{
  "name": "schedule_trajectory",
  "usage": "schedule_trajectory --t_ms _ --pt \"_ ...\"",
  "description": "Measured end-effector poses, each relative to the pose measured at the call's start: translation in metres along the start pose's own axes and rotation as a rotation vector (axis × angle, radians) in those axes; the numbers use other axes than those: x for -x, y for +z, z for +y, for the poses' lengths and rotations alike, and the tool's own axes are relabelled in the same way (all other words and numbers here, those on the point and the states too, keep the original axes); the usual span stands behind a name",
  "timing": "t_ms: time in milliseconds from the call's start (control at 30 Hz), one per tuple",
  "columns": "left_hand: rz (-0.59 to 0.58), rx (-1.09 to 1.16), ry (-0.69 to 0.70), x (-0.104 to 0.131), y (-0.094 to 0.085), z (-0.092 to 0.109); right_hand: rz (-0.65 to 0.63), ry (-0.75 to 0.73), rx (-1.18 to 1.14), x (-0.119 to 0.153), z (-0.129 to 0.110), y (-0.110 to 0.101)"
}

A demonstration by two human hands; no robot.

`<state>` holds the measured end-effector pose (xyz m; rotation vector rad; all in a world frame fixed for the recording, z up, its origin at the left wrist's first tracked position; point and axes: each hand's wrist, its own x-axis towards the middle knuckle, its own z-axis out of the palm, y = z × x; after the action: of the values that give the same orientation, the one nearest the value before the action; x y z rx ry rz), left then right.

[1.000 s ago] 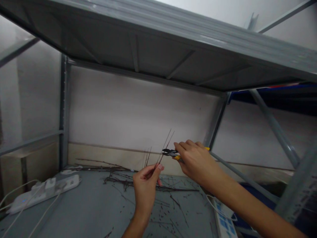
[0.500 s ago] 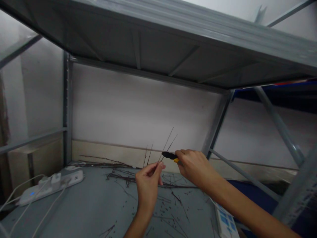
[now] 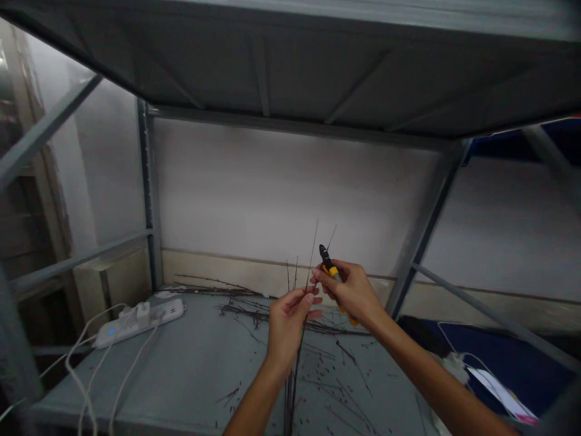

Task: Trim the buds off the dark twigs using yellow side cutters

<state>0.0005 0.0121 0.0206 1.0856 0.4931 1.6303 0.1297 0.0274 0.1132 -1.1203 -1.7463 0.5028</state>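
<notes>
Stems [image 3: 291,406] held upright before a grey shelf [image 3: 195,363]. The left hand [image 3: 288,315] is closed on them, their lower lengths hanging beside the forearm, their fine upper ends rising past the fingertips. The right hand [image 3: 356,290] grasps yellow-handled pliers [image 3: 334,271], black nose pointing up; whether its fingers also pinch a stem cannot be told. Because the nose lies just beside closely spaced shoots, a careless squeeze could sever the wrong one. The nearness of both hands could let a fingertip be nipped, and a hard tug might snap so slender a stem.
</notes>
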Motion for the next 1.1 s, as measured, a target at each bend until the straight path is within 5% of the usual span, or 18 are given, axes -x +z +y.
schedule_trajectory --t_ms 167,333,567,800,1100 --pt "-0.006 -0.193 0.129 0.0 -0.023 -0.009 -0.001 -0.01 -0.025 -0.006 0.011 0.001" --pt "-0.084 -0.102 -0.003 0.001 -0.028 -0.022 0.036 0.029 -0.02 -0.009 0.027 -0.001" --pt "0.057 -0.021 -0.065 0.0 -0.022 -0.02 0.156 -0.227 0.53 0.011 0.031 -0.023" --pt "0.128 -0.168 0.002 0.006 -0.01 -0.015 -0.107 -0.341 1.175 0.038 0.005 -0.028" --pt "0.184 -0.341 0.095 0.018 -0.007 -0.022 -0.193 -0.359 1.379 0.044 -0.007 -0.017"
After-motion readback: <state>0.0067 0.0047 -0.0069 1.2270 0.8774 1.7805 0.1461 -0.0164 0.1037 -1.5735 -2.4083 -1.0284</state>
